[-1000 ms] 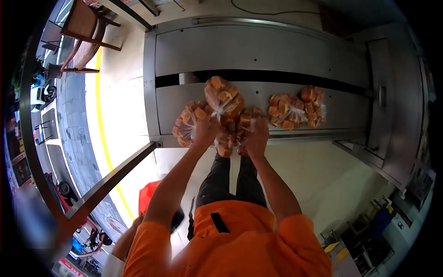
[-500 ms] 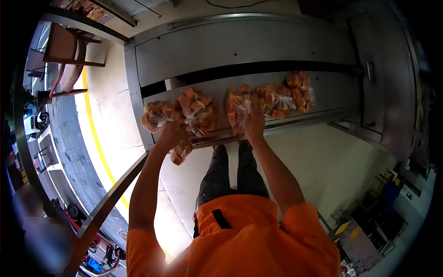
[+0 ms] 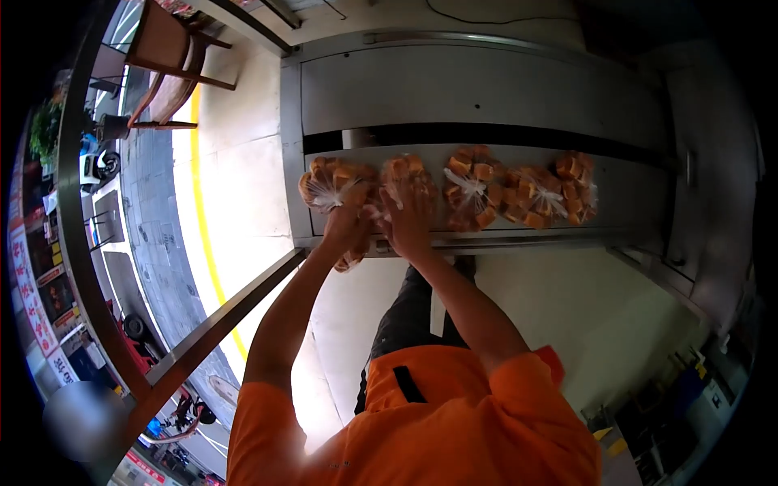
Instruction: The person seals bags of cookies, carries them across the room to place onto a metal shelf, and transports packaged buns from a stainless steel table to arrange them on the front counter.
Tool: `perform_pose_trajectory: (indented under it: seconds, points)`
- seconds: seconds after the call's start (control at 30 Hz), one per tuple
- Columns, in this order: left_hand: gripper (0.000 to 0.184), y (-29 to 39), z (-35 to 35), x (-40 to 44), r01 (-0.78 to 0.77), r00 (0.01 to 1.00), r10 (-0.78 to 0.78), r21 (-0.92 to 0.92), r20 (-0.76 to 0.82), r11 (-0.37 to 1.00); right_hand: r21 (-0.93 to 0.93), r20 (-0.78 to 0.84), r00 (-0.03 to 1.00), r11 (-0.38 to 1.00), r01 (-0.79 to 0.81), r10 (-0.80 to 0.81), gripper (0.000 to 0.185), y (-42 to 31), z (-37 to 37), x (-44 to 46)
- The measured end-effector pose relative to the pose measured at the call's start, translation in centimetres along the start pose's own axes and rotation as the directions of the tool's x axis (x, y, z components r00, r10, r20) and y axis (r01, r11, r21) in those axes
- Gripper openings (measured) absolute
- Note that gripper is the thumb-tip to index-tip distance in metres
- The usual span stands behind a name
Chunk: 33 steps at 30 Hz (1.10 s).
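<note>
Several clear plastic bags of brown bread cubes sit in a row on a grey metal counter (image 3: 624, 182). My left hand (image 3: 344, 229) is closed at the bunched plastic of the far-left bag (image 3: 328, 174). Under that hand, another bag (image 3: 352, 259) shows partly at the counter's front edge. Fingers of my right hand (image 3: 411, 215) lie stretched over the second bag (image 3: 403, 166), hiding its lower part. To the right stand a knotted bag (image 3: 470, 190), one more bag (image 3: 531, 198) and the far-right bag (image 3: 575, 182).
A dark slot (image 3: 486, 138) runs along the counter behind the bags. A metal rail (image 3: 235, 316) slants down on the left. Beyond it are a wooden chair (image 3: 166, 49) and a yellow floor line (image 3: 207, 243). A blurred person (image 3: 85, 421) is at lower left.
My right hand has let go of the third bag and moved left onto the second. My left hand stays by the far-left bag. The view has shifted, so the counter appears farther right.
</note>
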State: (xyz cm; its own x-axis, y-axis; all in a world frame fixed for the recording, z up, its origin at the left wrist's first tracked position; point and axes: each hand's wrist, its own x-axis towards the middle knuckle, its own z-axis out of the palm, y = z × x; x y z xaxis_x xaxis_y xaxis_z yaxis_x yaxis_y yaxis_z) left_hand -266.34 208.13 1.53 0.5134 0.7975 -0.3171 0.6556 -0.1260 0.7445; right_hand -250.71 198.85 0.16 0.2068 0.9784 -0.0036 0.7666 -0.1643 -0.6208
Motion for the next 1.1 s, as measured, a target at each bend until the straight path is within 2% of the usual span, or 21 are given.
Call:
perform_pose_trajectory:
  seconds: [0.07, 0.1, 0.17, 0.2, 0.27, 0.3, 0.37, 0.4, 0.47, 0.5, 0.53, 0.6, 0.63, 0.7, 0.73, 0.8, 0.87, 0.93, 1.0, 1.07, 1.1]
  points:
    - [0.035, -2.6, -0.6, 0.4, 0.158, 0.986, -0.153, 0.083, -0.065, 0.984, -0.083, -0.014, 0.999, 0.995, 0.051, -0.053, 0.06, 1.0, 2.8, 0.4]
    - [0.035, -2.7, -1.5, 0.3, 0.165, 0.985, -0.16, 0.086, -0.064, 0.983, -0.077, -0.009, 0.999, 0.996, 0.051, -0.052, 0.06, 1.2, 3.0, 0.4]
    - [0.03, -2.3, -2.9, 0.3, 0.068, 0.978, -0.085, -0.092, -0.191, 0.993, -0.068, 0.022, 0.995, 0.993, 0.101, -0.1, 0.07, 2.6, 2.8, 0.3]
    - [0.03, -2.9, -3.0, 0.3, 0.064, 0.978, -0.082, -0.101, -0.19, 0.993, -0.078, 0.024, 0.995, 0.992, 0.102, -0.1, 0.07, 2.7, 2.0, 0.3]
    - [0.025, -4.9, -2.9, -0.3, 0.073, 0.98, -0.091, -0.106, -0.176, 0.992, 0.068, 0.089, 0.995, 0.997, -0.044, 0.038, 0.073, 2.2, -0.2, 0.1]
    - [0.033, -6.0, -2.6, -0.7, 0.143, 0.978, -0.156, -0.103, -0.136, 0.984, 0.06, 0.085, 0.995, 0.997, -0.048, 0.043, 0.073, 2.4, -0.9, -0.7]
    - [0.04, -5.0, -1.9, -1.7, 0.176, 0.97, -0.187, -0.085, -0.152, 0.981, 0.028, -0.049, 0.997, 0.998, 0.054, -0.053, 0.072, 3.7, -2.7, -2.9]
    - [0.047, -4.0, -1.2, -1.9, 0.217, 0.96, -0.225, -0.066, -0.167, 0.974, -0.007, -0.075, 0.997, 1.0, 0.015, -0.016, 0.072, 4.3, -3.5, -4.1]
    - [0.06, -2.5, -0.8, -3.0, 0.038, 0.974, -0.021, 0.069, -0.225, 0.997, 0.006, -0.044, 0.995, 0.996, -0.088, 0.088, 0.072, 5.0, -4.6, -7.1]
    - [0.06, -2.5, -0.2, -3.8, 0.048, 0.976, -0.006, 0.189, -0.218, 0.981, 0.017, -0.081, 0.993, 0.996, -0.09, 0.091, 0.066, 5.3, -5.5, -8.6]
    - [0.06, -2.8, 0.1, -4.3, 0.009, 0.981, 0.028, 0.191, -0.192, 0.982, 0.005, -0.112, 0.987, 0.993, -0.117, 0.117, 0.066, 5.7, -6.3, -9.8]
    - [0.065, -3.7, 0.5, -5.4, -0.212, 0.971, 0.238, 0.386, -0.022, 0.898, 0.038, -0.052, 0.983, 0.983, -0.177, 0.179, 0.052, 6.4, -8.2, -12.7]
    - [0.065, -4.3, 0.9, -5.7, -0.255, 0.962, 0.273, 0.378, 0.005, 0.89, 0.025, -0.084, 0.975, 0.978, -0.205, 0.207, 0.052, 6.7, -9.0, -14.5]
    - [0.074, -5.0, 1.3, -6.7, -0.389, 0.92, 0.303, 0.473, 0.25, 0.79, 0.058, 0.044, 0.921, 0.919, -0.389, 0.387, 0.048, 7.2, -10.6, -18.3]
    - [0.074, -4.4, 1.4, -7.5, -0.415, 0.907, 0.318, 0.468, 0.275, 0.78, 0.063, 0.026, 0.911, 0.909, -0.412, 0.411, 0.048, 7.1, -12.0, -20.1]
    - [0.079, -3.0, 1.3, -9.2, -0.47, 0.879, 0.31, 0.559, 0.362, 0.683, 0.056, 0.14, 0.794, 0.796, -0.603, 0.592, 0.046, 7.2, -15.2, -23.6]
    - [0.083, -0.2, 0.9, -10.4, -0.537, 0.844, 0.435, 0.47, 0.315, 0.701, -0.025, 0.093, 0.732, 0.736, -0.676, 0.675, 0.041, 10.4, -14.8, -30.7]
    - [0.081, 2.6, 2.0, -11.6, -0.584, 0.811, 0.522, 0.428, 0.265, 0.69, 0.107, 0.105, 0.601, 0.592, -0.799, 0.792, 0.04, 13.6, -14.9, -39.0]
    - [0.079, 3.3, 5.0, -12.9, -0.622, 0.782, 0.555, 0.415, 0.285, 0.664, -0.02, -0.027, 0.586, 0.585, -0.811, 0.81, 0.034, 16.0, -14.4, -48.0]
    - [0.069, 5.1, 8.4, -13.9, -0.66, 0.751, 0.583, 0.37, 0.31, 0.654, 0.266, -0.027, 0.306, 0.302, -0.915, 0.952, 0.025, 18.1, -11.7, -58.2]
    - [0.061, 7.1, 10.4, -14.1, -0.674, 0.739, 0.574, 0.382, 0.353, 0.632, 0.164, 0.048, 0.295, 0.284, -0.945, 0.954, 0.021, 20.1, -7.8, -65.3]
